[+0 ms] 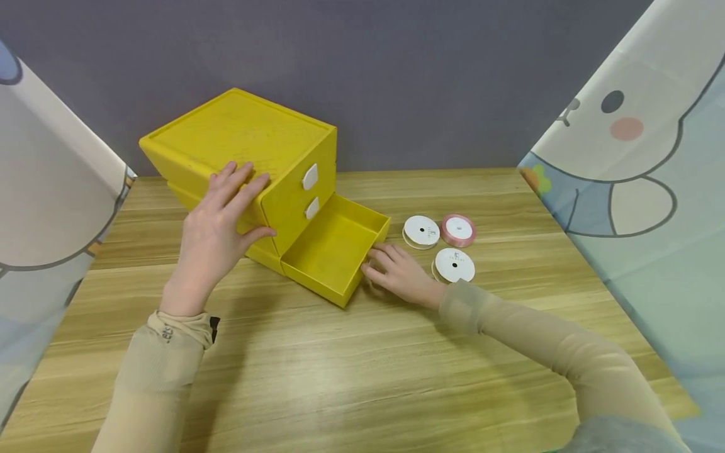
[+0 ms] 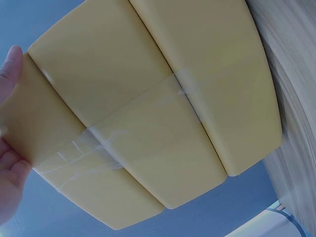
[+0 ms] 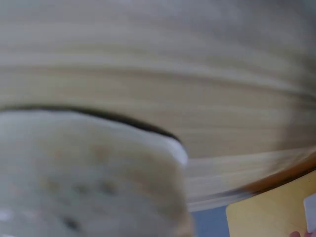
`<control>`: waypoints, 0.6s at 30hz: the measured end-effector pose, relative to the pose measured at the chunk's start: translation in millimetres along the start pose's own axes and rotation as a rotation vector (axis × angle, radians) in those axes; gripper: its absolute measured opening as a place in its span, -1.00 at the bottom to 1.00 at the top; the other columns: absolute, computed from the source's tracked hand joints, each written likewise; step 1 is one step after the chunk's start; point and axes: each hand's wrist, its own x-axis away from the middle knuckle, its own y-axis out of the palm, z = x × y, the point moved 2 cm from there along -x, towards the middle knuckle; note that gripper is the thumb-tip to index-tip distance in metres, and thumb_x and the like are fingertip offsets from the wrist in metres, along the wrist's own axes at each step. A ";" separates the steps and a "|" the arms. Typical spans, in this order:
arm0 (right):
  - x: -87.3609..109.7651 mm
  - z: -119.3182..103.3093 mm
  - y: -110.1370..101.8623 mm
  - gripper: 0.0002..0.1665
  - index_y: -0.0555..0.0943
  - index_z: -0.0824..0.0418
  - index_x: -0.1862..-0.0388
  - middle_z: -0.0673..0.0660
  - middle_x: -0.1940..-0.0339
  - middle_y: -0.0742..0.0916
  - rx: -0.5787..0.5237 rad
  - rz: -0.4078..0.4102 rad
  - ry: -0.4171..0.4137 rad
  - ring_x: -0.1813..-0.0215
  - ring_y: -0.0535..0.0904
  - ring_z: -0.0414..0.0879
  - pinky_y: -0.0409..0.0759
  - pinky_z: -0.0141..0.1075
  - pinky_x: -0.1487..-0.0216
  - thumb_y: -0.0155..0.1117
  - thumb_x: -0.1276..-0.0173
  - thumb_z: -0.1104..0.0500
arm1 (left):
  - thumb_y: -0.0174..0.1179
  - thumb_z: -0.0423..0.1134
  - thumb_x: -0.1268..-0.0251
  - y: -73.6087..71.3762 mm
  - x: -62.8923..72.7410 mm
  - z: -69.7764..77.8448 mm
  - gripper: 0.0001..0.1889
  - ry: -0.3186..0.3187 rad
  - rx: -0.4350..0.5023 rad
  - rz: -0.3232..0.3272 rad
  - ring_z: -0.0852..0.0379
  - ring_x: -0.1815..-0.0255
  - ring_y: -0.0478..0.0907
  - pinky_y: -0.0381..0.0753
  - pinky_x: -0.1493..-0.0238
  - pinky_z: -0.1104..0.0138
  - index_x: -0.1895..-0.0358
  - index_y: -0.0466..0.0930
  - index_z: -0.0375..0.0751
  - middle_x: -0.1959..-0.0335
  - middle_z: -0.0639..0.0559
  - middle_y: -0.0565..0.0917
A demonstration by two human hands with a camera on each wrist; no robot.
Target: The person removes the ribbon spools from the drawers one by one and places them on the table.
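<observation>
A yellow drawer unit [image 1: 243, 135] stands at the left back, its lowest drawer [image 1: 334, 245] pulled out with a bare bottom showing. My left hand [image 1: 212, 229] rests on the unit's near top corner, fingers spread over the top edge and thumb by the front. In the left wrist view, fingertips lie at the edge of the unit's side [image 2: 148, 98], which has clear tape across it. Low at the drawer's front, my right hand [image 1: 399, 274] holds the front panel with bent fingers. Its thumb and the drawer's handle are hidden.
Two white ribbon spools [image 1: 421, 231] [image 1: 455, 264] and a pink-edged one [image 1: 458, 229] lie right of the drawer, near my right wrist. White handles [image 1: 310, 177] mark the upper drawers. A grey wall [image 1: 425, 88] stands behind the wooden table [image 1: 317, 384].
</observation>
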 end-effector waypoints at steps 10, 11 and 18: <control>-30.4 0.6 11.6 -0.74 0.42 0.16 0.09 0.24 0.05 0.59 -0.020 -0.049 0.069 -0.03 0.52 0.13 0.65 -0.15 -0.07 0.21 -0.26 0.22 | 0.54 -0.34 0.27 -0.2 -0.7 -0.2 -0.17 0.004 -0.001 -0.003 -0.25 -0.42 0.29 0.19 -0.53 -0.02 -0.28 0.46 -0.19 -0.34 -0.25 0.44; -33.3 1.1 13.6 -0.73 0.42 0.17 0.10 0.24 0.05 0.59 -0.026 -0.047 0.068 -0.03 0.52 0.13 0.65 -0.15 -0.08 0.23 -0.25 0.21 | 0.54 -0.34 0.27 -0.1 -0.7 -0.2 -0.17 0.003 0.000 -0.004 -0.24 -0.42 0.29 0.19 -0.52 -0.02 -0.28 0.46 -0.19 -0.34 -0.24 0.44; -54.4 2.3 28.4 -0.68 0.47 0.15 0.13 0.21 0.05 0.62 -0.030 -0.039 0.079 -0.04 0.53 0.10 0.61 -0.19 -0.12 0.32 -0.13 0.28 | 0.55 -0.33 0.28 -0.8 -1.0 0.5 -0.15 -0.003 -0.005 -0.014 -0.23 -0.43 0.28 0.18 -0.53 -0.01 -0.29 0.45 -0.19 -0.34 -0.24 0.43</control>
